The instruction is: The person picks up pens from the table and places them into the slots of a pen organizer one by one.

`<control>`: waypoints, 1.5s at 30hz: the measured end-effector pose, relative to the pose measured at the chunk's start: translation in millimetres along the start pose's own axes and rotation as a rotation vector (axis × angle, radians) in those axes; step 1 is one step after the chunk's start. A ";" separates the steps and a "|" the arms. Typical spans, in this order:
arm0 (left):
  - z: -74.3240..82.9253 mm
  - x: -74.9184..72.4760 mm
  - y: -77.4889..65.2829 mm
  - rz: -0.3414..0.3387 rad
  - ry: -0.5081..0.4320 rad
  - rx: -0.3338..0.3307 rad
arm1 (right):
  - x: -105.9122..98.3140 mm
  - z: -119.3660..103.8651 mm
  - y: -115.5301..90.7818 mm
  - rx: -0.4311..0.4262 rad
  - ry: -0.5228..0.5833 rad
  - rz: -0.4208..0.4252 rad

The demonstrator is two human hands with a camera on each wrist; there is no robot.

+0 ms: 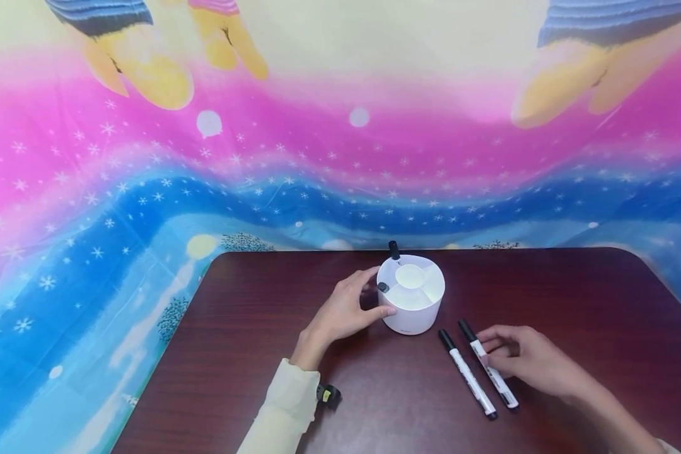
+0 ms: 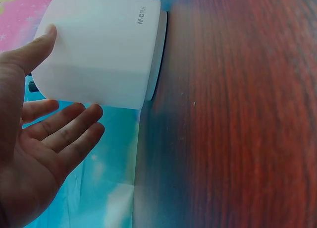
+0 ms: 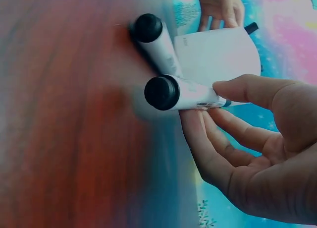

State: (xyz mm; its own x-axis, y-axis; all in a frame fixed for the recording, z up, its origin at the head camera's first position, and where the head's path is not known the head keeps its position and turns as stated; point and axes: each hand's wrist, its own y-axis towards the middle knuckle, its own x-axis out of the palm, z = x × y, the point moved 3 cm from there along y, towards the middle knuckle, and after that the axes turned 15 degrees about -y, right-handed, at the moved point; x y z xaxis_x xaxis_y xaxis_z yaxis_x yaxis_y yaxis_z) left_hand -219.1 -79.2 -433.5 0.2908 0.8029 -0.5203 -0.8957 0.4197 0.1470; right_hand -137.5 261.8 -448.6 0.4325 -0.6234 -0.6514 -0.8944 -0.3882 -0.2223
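A round white pen holder (image 1: 411, 320) with divided compartments stands toward the back of the table. Two black-capped markers stick out of its left side; one is the taller marker (image 1: 394, 250). My left hand (image 1: 347, 309) is at the holder's left side, thumb against the front wall and fingers loosely extended beside it in the left wrist view. My right hand (image 1: 524, 354) pinches a white marker (image 1: 490, 369) with a black cap between thumb and fingers. Just left of it, a similar marker (image 1: 470, 376) lies slanted on the table.
The dark reddish wooden table (image 1: 250, 302) has rounded back corners. Behind it hangs a colourful printed cloth (image 1: 318, 151) with snowflakes. A small black strap piece (image 1: 329, 395) sits at my left cuff.
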 end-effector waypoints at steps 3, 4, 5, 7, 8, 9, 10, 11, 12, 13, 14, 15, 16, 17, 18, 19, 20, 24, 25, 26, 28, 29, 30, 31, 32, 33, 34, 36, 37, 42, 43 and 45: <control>0.4 0.3 0.3 -0.002 -0.004 0.004 | -4.3 -6.6 1.1 0.005 0.005 0.043; 0.5 0.2 0.4 -0.002 -0.006 0.005 | -5.4 -9.0 1.6 0.005 0.016 0.059; 0.5 0.2 0.4 -0.002 -0.007 0.006 | -6.4 -11.3 2.2 -0.001 0.022 0.073; 0.3 0.3 0.3 -0.001 -0.007 0.007 | -8.4 -15.8 4.1 -0.013 0.036 0.107; 0.2 0.3 0.1 -0.001 -0.007 0.006 | -9.4 -18.0 5.0 -0.024 0.046 0.122; -0.1 0.4 0.1 -0.001 -0.005 0.004 | -10.4 -20.4 5.9 -0.032 0.058 0.134; -0.3 0.5 0.0 -0.001 -0.003 0.001 | -11.7 -22.7 7.0 -0.030 0.069 0.146; -0.2 0.6 0.0 -0.001 -0.001 -0.001 | -13.0 -25.1 8.0 -0.041 0.075 0.156; -0.2 0.7 -0.2 -0.001 0.000 -0.004 | -14.5 -27.6 9.0 -0.043 0.082 0.166; -0.1 0.7 -0.3 0.000 0.001 -0.006 | -16.1 -30.1 10.1 -0.045 0.088 0.176; 0.3 0.6 -0.3 0.001 0.000 -0.007 | -17.7 -33.0 11.0 -0.051 0.091 0.183; 0.5 0.5 -0.4 0.002 0.000 -0.008 | -19.4 -35.7 12.0 -0.055 0.094 0.192; 0.8 0.4 -0.6 0.003 -0.001 -0.009 | -21.0 -38.4 13.0 -0.058 0.097 0.201; 1.2 0.3 -0.8 0.004 -0.002 -0.010 | -22.6 -41.2 13.9 -0.067 0.097 0.208; 1.4 0.2 -1.0 0.004 -0.003 -0.012 | -24.1 -44.0 14.9 -0.071 0.101 0.217; 1.7 0.1 -1.1 0.004 -0.003 -0.013 | -25.7 -46.6 15.9 -0.076 0.102 0.226; 1.8 0.1 -1.1 0.004 -0.003 -0.013 | -27.2 -48.9 16.8 -0.079 0.104 0.235; 2.0 0.0 -1.0 0.003 -0.004 -0.014 | -31.5 -56.3 20.1 -0.086 0.119 0.264; 2.0 0.0 -1.0 0.003 -0.005 -0.012 | -32.4 -57.4 20.8 -0.085 0.121 0.269; 1.9 0.0 -1.0 0.003 -0.005 -0.010 | -33.0 -58.5 21.4 -0.085 0.127 0.273; 1.8 0.2 -0.9 0.002 -0.005 -0.008 | -34.0 -60.4 22.6 -0.087 0.139 0.279; 1.6 0.3 -0.9 0.002 -0.006 -0.008 | -34.5 -61.2 23.2 -0.086 0.141 0.283; 1.5 0.4 -0.9 0.001 -0.007 -0.010 | -35.2 -62.2 23.8 -0.086 0.143 0.286; 1.5 0.3 -1.0 0.001 -0.006 -0.009 | -35.9 -63.4 24.4 -0.086 0.144 0.291; 1.4 0.4 -0.9 0.001 -0.005 -0.010 | -36.6 -64.8 25.1 -0.086 0.146 0.295; 1.4 0.4 -1.0 0.001 -0.006 -0.011 | -37.4 -66.1 25.8 -0.084 0.145 0.299; 1.5 0.4 -1.1 0.001 -0.007 -0.011 | -38.2 -67.5 26.8 -0.084 0.148 0.303; 1.6 0.3 -1.3 0.001 -0.011 -0.010 | -39.6 -70.1 29.0 -0.081 0.156 0.307; 1.6 0.3 -1.3 0.002 -0.013 -0.011 | -40.3 -71.4 30.3 -0.080 0.162 0.308; 1.9 0.3 -0.9 0.005 -0.026 -0.013 | -43.1 -78.0 35.6 -0.080 0.205 0.313; 1.9 0.3 -0.9 0.005 -0.028 -0.013 | -43.7 -79.2 36.2 -0.082 0.214 0.317; 1.9 0.6 -0.5 0.003 -0.027 -0.011 | -44.8 -81.2 37.0 -0.089 0.225 0.325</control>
State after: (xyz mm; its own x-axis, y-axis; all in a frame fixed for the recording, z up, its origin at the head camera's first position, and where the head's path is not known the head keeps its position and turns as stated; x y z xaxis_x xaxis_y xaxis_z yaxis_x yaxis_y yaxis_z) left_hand -217.9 -78.1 -432.3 0.2968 0.8157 -0.4965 -0.9001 0.4126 0.1398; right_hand -180.7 220.2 -368.7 0.1518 -0.8525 -0.5002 -0.9795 -0.1974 0.0393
